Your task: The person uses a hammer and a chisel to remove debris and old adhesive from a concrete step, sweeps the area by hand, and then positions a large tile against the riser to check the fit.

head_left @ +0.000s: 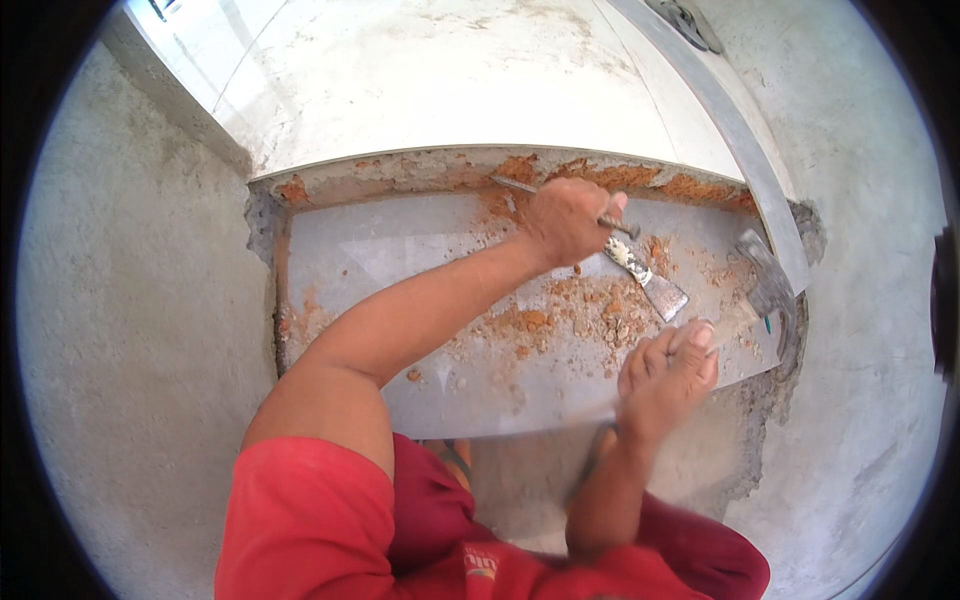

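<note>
My left hand (568, 218) is closed on a metal chisel (621, 226), its tip against the crumbling face of the step (420, 172). My right hand (668, 375), lower right and slightly blurred, grips a hammer with a pale handle; its dark claw head (770, 275) is raised beside the chisel's struck end, apart from it. Just past my left hand, a paint-flecked scraper (658, 288) lies on the grey slab (370, 270), among orange and grey rubble (535, 320).
A white tiled surface (440, 90) lies above the step, with a long grey strip (730, 130) along its right. Rough concrete surfaces (130, 300) flank both sides, with broken edges by the slab. My sandalled feet (455, 460) are below the slab's near edge.
</note>
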Motion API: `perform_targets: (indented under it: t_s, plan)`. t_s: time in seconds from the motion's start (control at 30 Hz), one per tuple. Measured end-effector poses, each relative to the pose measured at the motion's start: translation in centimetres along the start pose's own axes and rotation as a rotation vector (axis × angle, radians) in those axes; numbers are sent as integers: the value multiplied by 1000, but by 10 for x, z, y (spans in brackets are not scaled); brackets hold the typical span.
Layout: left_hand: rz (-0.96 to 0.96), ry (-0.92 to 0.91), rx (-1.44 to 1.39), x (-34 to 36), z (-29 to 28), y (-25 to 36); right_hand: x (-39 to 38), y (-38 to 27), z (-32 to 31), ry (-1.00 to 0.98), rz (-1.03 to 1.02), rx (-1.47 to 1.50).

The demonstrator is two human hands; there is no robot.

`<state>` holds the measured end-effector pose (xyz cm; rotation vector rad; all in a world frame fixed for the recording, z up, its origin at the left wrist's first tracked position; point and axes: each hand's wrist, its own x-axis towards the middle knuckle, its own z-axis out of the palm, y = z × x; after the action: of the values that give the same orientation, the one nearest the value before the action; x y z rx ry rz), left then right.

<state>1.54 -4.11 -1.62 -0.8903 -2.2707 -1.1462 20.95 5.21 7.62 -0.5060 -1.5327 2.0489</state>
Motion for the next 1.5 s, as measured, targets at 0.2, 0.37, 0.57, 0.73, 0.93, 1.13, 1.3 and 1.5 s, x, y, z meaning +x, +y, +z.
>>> perform_targets:
  t_s: [0.2,0.37,0.57,0.73,0.93,1.13,1.3,1.5]
  plan:
    - [160,200,-54,6,4,18,-6,-17,-1,178,36,59]
    - [164,183,-40,9,-2,14,-9,-5,-19,-62,-75,85]
    - [180,205,-23,11,-1,11,-1,27,-20,-222,28,-197]
    - [190,206,-12,9,2,8,-11,24,-9,-86,-127,-23]
    - [190,160,29,10,4,6,1,24,-15,-55,118,-51]
    - [186,156,48,11,8,6,6,43,-27,-240,123,-147]
    - [203,174,17,15,13,4,6,55,-24,-54,-74,13]
    - [164,157,19,12,14,0,7,33,-18,-38,-11,129]
